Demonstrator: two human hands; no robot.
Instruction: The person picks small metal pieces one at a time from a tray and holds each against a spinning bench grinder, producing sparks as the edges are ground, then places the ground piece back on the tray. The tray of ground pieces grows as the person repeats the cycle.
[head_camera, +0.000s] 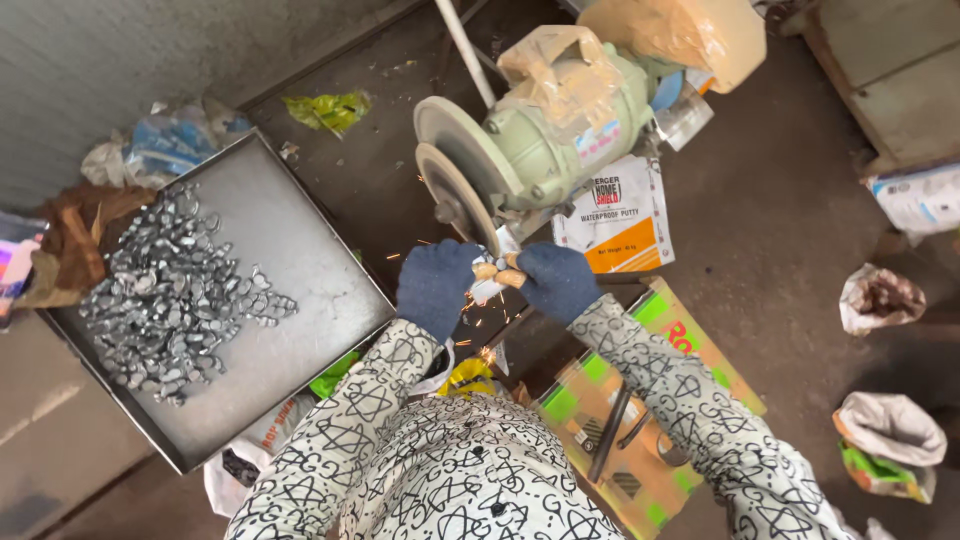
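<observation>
While both gloved hands meet at the grinding wheel (458, 195), the left hand (435, 288) and right hand (556, 282) have their fingers clamped together on a small metal part (487, 288), pressed at the wheel's near edge with sparks (470, 312) falling. Behind the wheel sits the pale green bench grinder motor (560, 140). Left of the hands lies a steel tray (300, 260) holding a heap of silvery metal pieces (170, 290). Near right, a printed cardboard box (640, 420) rests on the floor.
</observation>
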